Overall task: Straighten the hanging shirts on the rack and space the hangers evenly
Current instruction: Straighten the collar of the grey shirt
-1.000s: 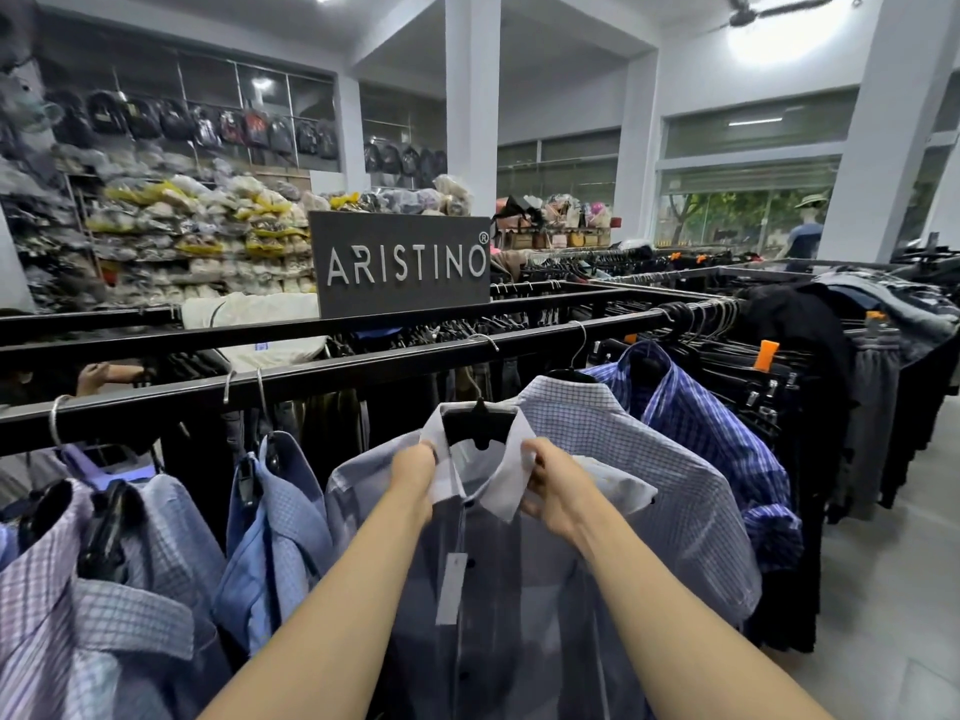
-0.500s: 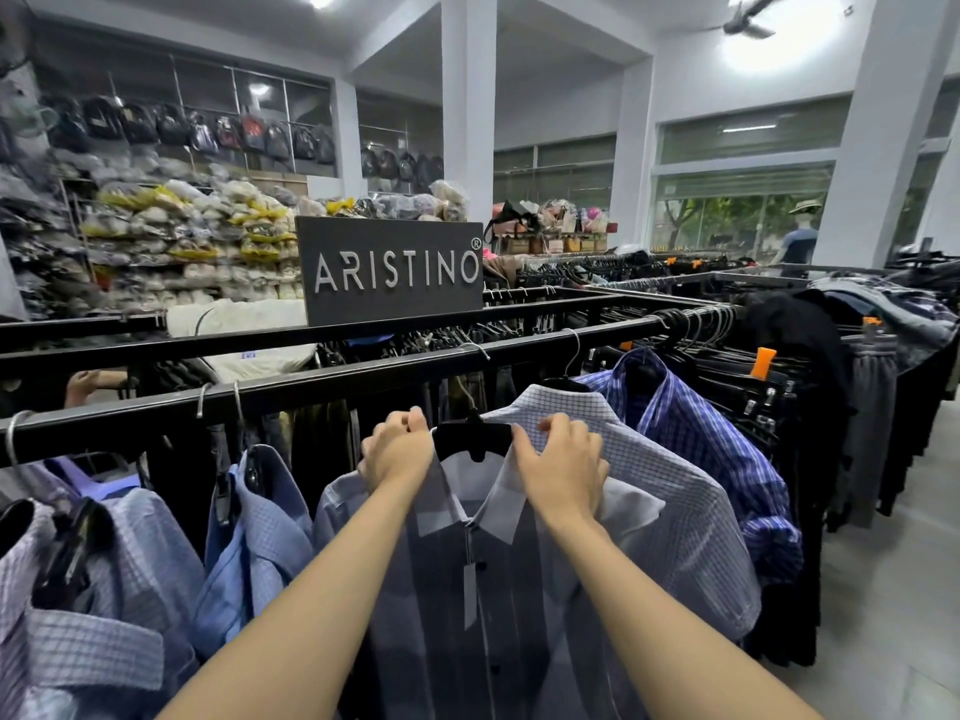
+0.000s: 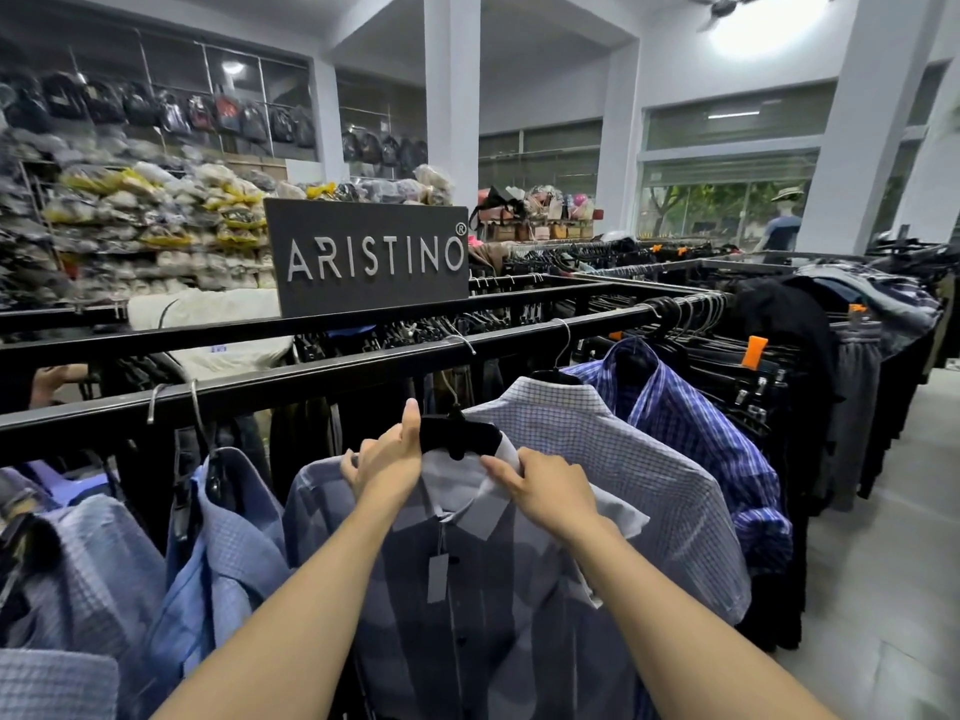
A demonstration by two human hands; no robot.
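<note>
A grey-blue checked shirt with a white collar [image 3: 467, 589] hangs on a black hanger [image 3: 460, 436] from the black rack rail [image 3: 311, 379]. My left hand [image 3: 387, 462] grips the left side of its collar by the hanger's shoulder. My right hand [image 3: 545, 491] pinches the right collar flap. A paper tag [image 3: 438, 576] dangles at the placket. To the right hang a white fine-check shirt [image 3: 623, 459] and a blue plaid shirt [image 3: 691, 423]. To the left hang a light blue shirt [image 3: 218, 553] and a lilac checked shirt [image 3: 78, 574].
A dark "ARISTINO" sign [image 3: 371, 254] stands on the rear rail. Dark trousers on clip hangers [image 3: 753, 387] fill the rack's right end. Another person's hand [image 3: 52, 379] shows behind the rail at left. Grey floor [image 3: 883, 589] runs along the right. Shelves of packed goods [image 3: 130, 226] line the back wall.
Both hands have slid up the collar toward the hanger; my left hand now reaches the hanger's shoulder, and my right hand has shifted out along the right collar flap.
</note>
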